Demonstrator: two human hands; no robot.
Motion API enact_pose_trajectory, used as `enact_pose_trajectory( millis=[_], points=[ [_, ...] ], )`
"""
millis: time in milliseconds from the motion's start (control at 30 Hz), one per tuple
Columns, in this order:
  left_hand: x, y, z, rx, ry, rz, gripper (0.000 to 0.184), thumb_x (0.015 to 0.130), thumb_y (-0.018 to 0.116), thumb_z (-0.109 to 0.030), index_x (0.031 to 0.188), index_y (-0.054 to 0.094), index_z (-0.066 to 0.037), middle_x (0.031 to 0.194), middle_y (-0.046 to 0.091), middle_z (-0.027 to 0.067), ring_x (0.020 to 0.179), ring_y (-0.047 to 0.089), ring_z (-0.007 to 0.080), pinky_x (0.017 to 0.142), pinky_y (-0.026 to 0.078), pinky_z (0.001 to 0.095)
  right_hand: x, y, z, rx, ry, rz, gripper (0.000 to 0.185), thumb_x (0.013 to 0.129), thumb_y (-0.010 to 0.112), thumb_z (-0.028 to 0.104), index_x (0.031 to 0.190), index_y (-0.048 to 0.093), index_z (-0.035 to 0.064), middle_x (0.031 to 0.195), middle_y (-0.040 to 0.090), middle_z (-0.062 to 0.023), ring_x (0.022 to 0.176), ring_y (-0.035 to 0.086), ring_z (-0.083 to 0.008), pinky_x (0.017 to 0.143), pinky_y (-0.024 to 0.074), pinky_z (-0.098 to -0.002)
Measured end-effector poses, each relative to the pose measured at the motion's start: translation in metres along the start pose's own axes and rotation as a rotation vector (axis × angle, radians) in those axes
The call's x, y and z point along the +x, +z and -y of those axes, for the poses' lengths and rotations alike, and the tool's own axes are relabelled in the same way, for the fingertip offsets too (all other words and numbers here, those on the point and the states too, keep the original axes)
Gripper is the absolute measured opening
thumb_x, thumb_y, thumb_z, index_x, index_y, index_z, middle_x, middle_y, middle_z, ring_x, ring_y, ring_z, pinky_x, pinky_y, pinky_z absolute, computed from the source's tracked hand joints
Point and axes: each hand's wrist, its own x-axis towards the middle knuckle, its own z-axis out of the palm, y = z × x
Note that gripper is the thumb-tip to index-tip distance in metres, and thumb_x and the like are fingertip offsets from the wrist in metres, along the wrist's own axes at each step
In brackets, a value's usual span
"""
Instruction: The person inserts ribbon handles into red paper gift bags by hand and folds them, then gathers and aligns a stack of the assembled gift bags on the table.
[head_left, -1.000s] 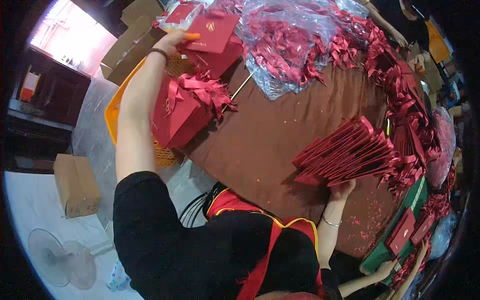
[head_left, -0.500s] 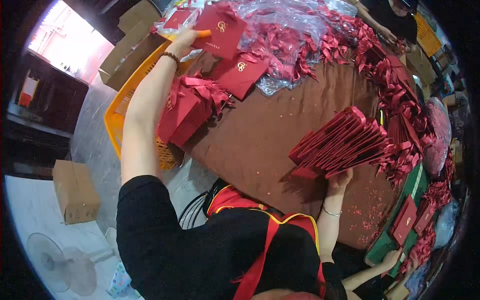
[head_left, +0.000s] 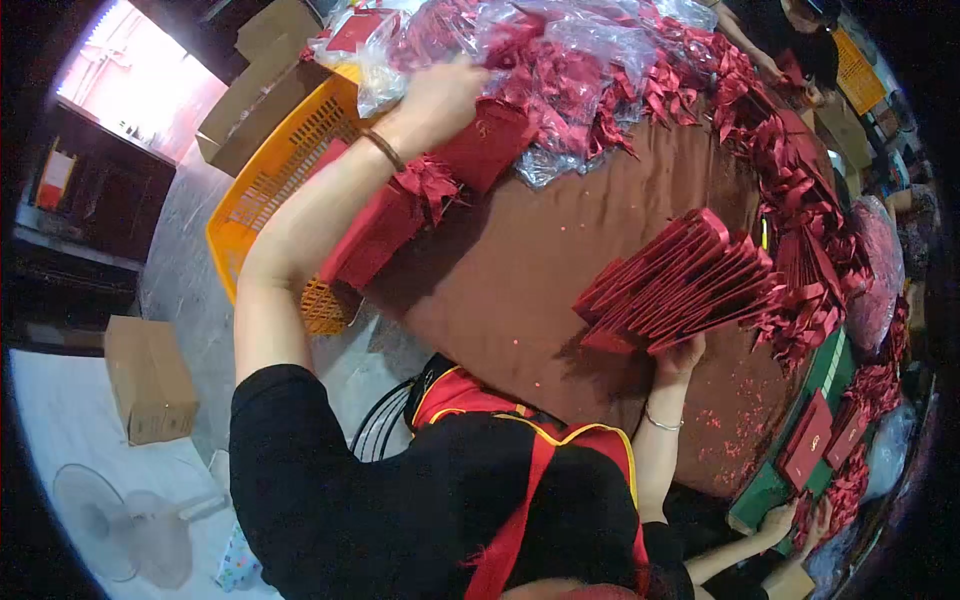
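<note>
My left hand, with a beaded bracelet, reaches across the far left of the table. Its fingers are smeared by motion, so I cannot see whether they hold anything. A red paper bag with a gold logo lies just beside it, partly covered by the hand. Below my forearm stands a stack of red bags with ribbons. On the right, my right hand grips the lower edge of a fanned bundle of red ribbon-handled paper bags, its fingers mostly hidden beneath.
The table has a brown cloth. Plastic-wrapped red ribbons pile at the back. An orange basket stands left. Ribboned bags line the right edge, near a green board. Another person's hand is lower right.
My left hand has moved right and slightly down; the red bag it held up is no longer seen raised. My right hand and its bundle have barely moved.
</note>
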Motion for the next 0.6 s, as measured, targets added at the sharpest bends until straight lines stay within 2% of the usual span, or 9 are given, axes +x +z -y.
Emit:
enact_pose_trajectory(
  millis=[33, 100, 200, 300, 367, 433, 467, 567, 600],
  points=[
    [-0.006, -0.004, -0.022, 0.083, -0.06, 0.128, 0.02, 0.077, 0.053, -0.01, 0.092, 0.064, -0.005, 0.093, 0.059, 0.0184, 0.079, 0.063, 0.0321, 0.06, 0.053, 0.0433, 0.0, -0.002, -0.001, -0.004, -0.009, -0.043, 0.064, 0.071, 0.069, 0.024, 0.127, 0.045, 0.0049, 0.125, 0.052, -0.0087, 0.114, 0.05, -0.0267, 0.1, 0.0379, -0.0419],
    [-0.013, 0.017, -0.04, 0.19, -0.07, 0.312, 0.021, 0.078, 0.055, -0.018, 0.09, 0.065, -0.004, 0.098, 0.059, 0.02, 0.081, 0.064, 0.0291, 0.063, 0.053, 0.0411, 0.006, 0.006, -0.002, -0.016, -0.03, -0.033, 0.064, 0.07, 0.069, 0.023, 0.127, 0.045, 0.0065, 0.126, 0.052, -0.0088, 0.115, 0.049, -0.0267, 0.102, 0.0358, -0.0424],
    [-0.026, 0.045, -0.06, 0.275, -0.067, 0.273, 0.052, 0.073, 0.061, -0.053, 0.081, 0.068, -0.002, 0.09, 0.059, 0.0181, 0.08, 0.063, 0.03, 0.06, 0.053, 0.0389, 0.003, 0.005, -0.003, -0.025, -0.029, -0.092, 0.065, 0.07, 0.069, 0.023, 0.128, 0.044, 0.0065, 0.126, 0.051, -0.0088, 0.116, 0.048, -0.0268, 0.102, 0.0356, -0.0426],
    [-0.021, 0.054, -0.058, 0.275, -0.053, 0.391, 0.038, 0.073, 0.063, -0.037, 0.085, 0.068, -0.001, 0.095, 0.058, 0.0216, 0.084, 0.063, 0.0316, 0.064, 0.054, 0.0392, 0.005, 0.011, -0.001, -0.026, -0.036, 0.096, 0.066, 0.071, 0.07, 0.023, 0.129, 0.043, 0.0066, 0.126, 0.051, -0.0085, 0.117, 0.048, -0.0271, 0.102, 0.0355, -0.0429],
    [-0.019, 0.064, -0.056, 0.299, -0.024, 0.476, 0.026, 0.071, 0.06, -0.021, 0.085, 0.068, -0.001, 0.094, 0.059, 0.0224, 0.084, 0.063, 0.0317, 0.065, 0.054, 0.038, 0.003, 0.018, 0.0, -0.038, -0.027, 0.095, 0.068, 0.07, 0.07, 0.024, 0.13, 0.042, 0.0066, 0.126, 0.051, -0.0084, 0.116, 0.048, -0.0271, 0.102, 0.0357, -0.0431],
    [-0.018, 0.063, -0.053, 0.223, -0.02, 0.472, 0.025, 0.071, 0.061, -0.021, 0.083, 0.069, -0.001, 0.093, 0.06, 0.0224, 0.084, 0.063, 0.0328, 0.064, 0.054, 0.0371, 0.0, 0.021, -0.002, -0.035, -0.045, 0.0, 0.067, 0.071, 0.07, 0.025, 0.129, 0.042, 0.0067, 0.126, 0.051, -0.0082, 0.116, 0.048, -0.027, 0.101, 0.0361, -0.043],
    [-0.019, 0.07, -0.049, 0.21, -0.08, 0.316, 0.023, 0.072, 0.058, -0.019, 0.079, 0.068, -0.001, 0.087, 0.061, 0.0221, 0.081, 0.064, 0.0324, 0.063, 0.054, 0.0378, 0.0, 0.016, -0.002, -0.033, -0.048, -0.003, 0.067, 0.071, 0.07, 0.025, 0.129, 0.042, 0.0067, 0.126, 0.051, -0.0082, 0.116, 0.048, -0.027, 0.101, 0.0361, -0.043],
    [0.004, 0.027, -0.03, 0.125, -0.106, 0.261, 0.022, 0.074, 0.052, -0.018, 0.074, 0.067, -0.002, 0.074, 0.063, 0.0199, 0.067, 0.065, 0.0325, 0.061, 0.053, 0.0424, 0.005, 0.006, -0.002, -0.029, -0.084, 0.176, 0.058, 0.077, 0.064, 0.029, 0.128, 0.045, 0.0074, 0.126, 0.052, -0.0087, 0.116, 0.047, -0.0289, 0.101, 0.0365, -0.0463],
    [0.013, 0.015, -0.021, 0.12, -0.166, 0.199, 0.025, 0.075, 0.05, -0.019, 0.075, 0.067, -0.001, 0.078, 0.064, 0.0218, 0.066, 0.064, 0.0352, 0.062, 0.052, 0.0443, 0.005, 0.007, -0.002, -0.031, -0.089, 0.172, 0.058, 0.077, 0.064, 0.029, 0.128, 0.045, 0.0074, 0.126, 0.052, -0.0087, 0.116, 0.047, -0.0289, 0.101, 0.0365, -0.0463]
  ],
)
